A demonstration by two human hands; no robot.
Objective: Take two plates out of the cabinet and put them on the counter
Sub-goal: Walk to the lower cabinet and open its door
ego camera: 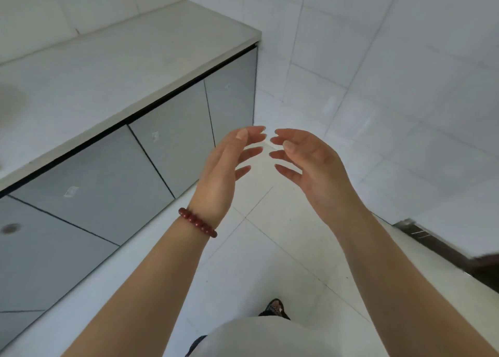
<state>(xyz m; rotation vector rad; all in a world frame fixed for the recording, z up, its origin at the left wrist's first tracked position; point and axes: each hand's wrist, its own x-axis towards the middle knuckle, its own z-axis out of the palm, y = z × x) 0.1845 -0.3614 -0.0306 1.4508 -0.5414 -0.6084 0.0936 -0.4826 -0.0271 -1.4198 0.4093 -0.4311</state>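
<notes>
Torso: showing below wrists.
L hand: hovering, fingers spread, empty.
R hand: facing it, same.
Cabinet: sitting shut, left of hands.

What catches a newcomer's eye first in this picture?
The left hand and the right hand are raised in the centre, palms facing, holding nothing. A red bead bracelet circles the left wrist. At the left, grey cabinet doors stand shut under the pale counter.
</notes>
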